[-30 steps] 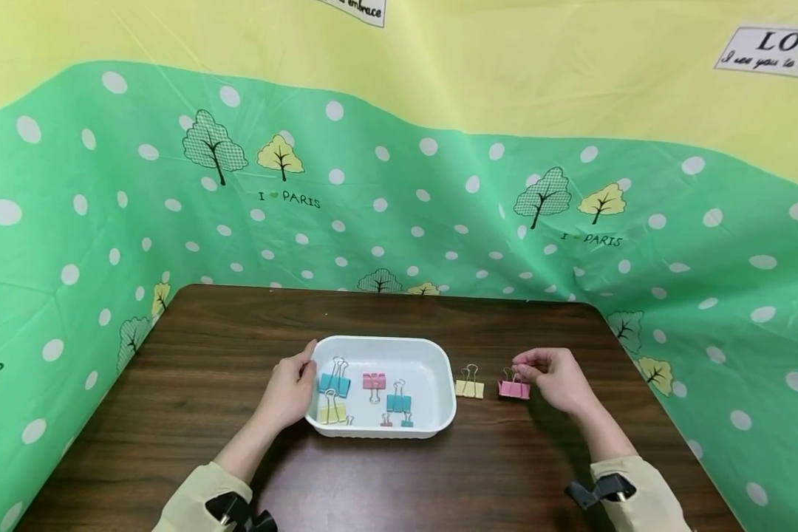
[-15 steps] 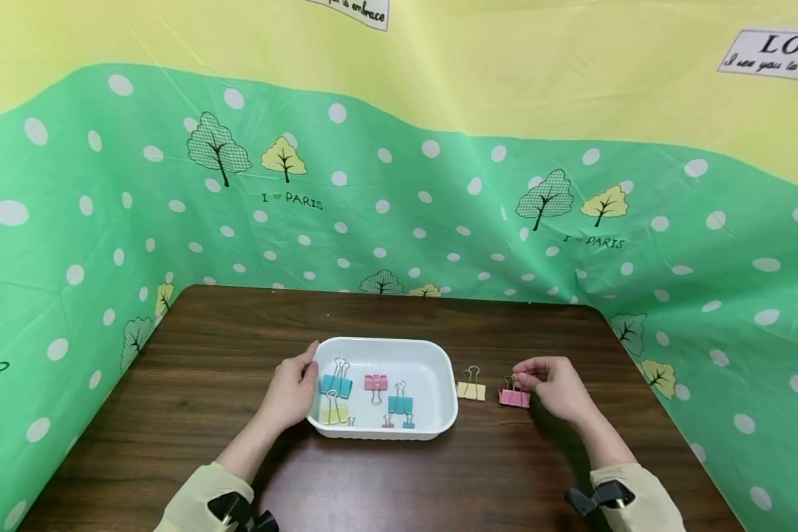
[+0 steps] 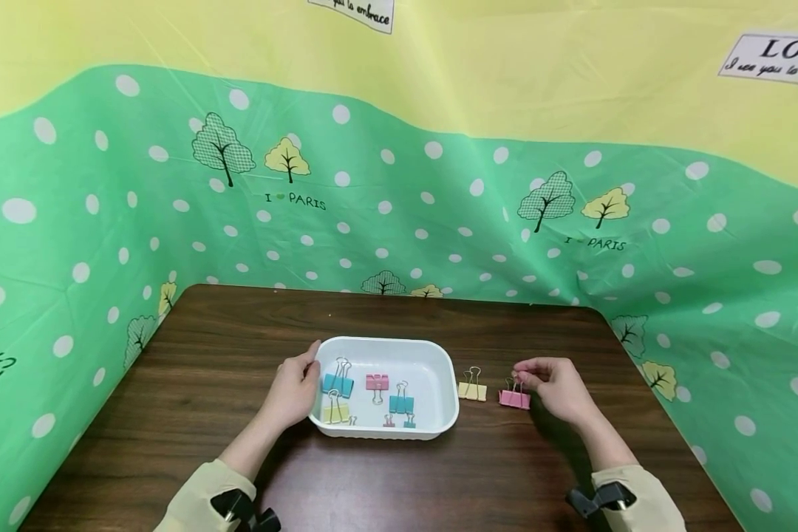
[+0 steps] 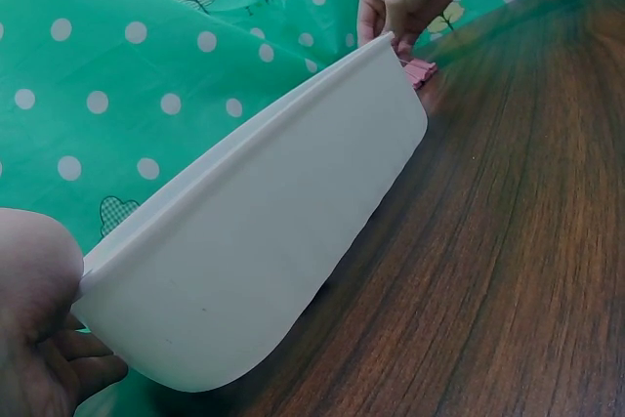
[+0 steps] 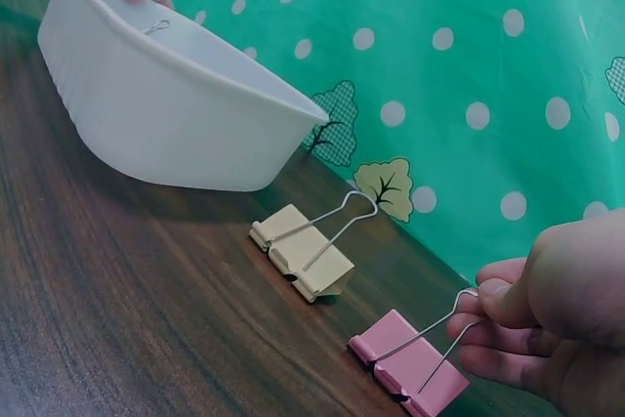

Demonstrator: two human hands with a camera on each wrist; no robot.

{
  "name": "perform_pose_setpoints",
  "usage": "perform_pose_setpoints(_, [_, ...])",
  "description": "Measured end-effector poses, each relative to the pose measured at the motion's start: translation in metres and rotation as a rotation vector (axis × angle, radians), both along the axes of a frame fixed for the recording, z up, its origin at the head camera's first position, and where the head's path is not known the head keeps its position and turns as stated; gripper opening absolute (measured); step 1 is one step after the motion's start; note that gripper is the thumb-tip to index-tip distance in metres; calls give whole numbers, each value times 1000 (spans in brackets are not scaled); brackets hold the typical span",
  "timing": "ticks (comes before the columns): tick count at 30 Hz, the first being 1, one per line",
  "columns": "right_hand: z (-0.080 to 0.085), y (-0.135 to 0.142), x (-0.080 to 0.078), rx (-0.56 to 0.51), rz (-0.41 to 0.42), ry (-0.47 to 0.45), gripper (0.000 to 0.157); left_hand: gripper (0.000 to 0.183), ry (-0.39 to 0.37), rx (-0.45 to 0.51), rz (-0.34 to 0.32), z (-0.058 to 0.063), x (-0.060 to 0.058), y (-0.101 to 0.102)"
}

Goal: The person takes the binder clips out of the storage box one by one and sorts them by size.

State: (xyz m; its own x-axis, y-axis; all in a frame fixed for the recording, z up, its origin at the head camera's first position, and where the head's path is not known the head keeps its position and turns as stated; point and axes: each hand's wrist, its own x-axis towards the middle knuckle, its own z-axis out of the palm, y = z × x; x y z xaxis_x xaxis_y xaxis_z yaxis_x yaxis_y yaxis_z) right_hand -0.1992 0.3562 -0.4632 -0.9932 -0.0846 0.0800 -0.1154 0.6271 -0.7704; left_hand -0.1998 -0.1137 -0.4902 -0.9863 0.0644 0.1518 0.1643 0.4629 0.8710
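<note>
My left hand (image 3: 295, 388) grips the left end of a white plastic tray (image 3: 432, 351), thumb over the rim and fingers outside the wall. Inside it lie several binder clips: a large blue one (image 3: 338, 386), a yellow one (image 3: 335, 413), a pink one (image 3: 377, 382), another blue one (image 3: 401, 404) and some tiny ones along the near side. To the tray's right, my right hand (image 3: 561, 388) pinches the wire handle of a pink binder clip (image 5: 410, 363) between thumb and fingertips; its body is low at the tabletop. Between that clip and the tray stands a yellow binder clip (image 5: 305, 253), handles up.
The dark wood table (image 3: 399, 488) runs back to a green and yellow patterned cloth (image 3: 399, 185) hanging behind and at both sides. Black camera straps (image 3: 601, 499) sit on both sleeves.
My right hand has come slightly nearer the front with the pink binder clip, then stays nearly still. The left hand keeps its hold on the tray. The head view shifts a little.
</note>
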Motion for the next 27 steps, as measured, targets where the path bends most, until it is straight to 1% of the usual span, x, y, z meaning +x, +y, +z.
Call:
perform_pose_setpoints(6, [6,-2,-2,12,-14,33,14,45,-14,-5,0,1,0,0])
perform_pose_setpoints(15, [22,-16,-5,-32,-40,80,20,45,-17,-4,0,1,0,0])
perform_pose_setpoints(21, [30,-29,-10,-46,-37,88,20,45,-23,-8,5,1,1,0])
perform_pose_setpoints(27, [34,-41,-15,-48,-15,108,17,45,-21,-10,2,3,1,1])
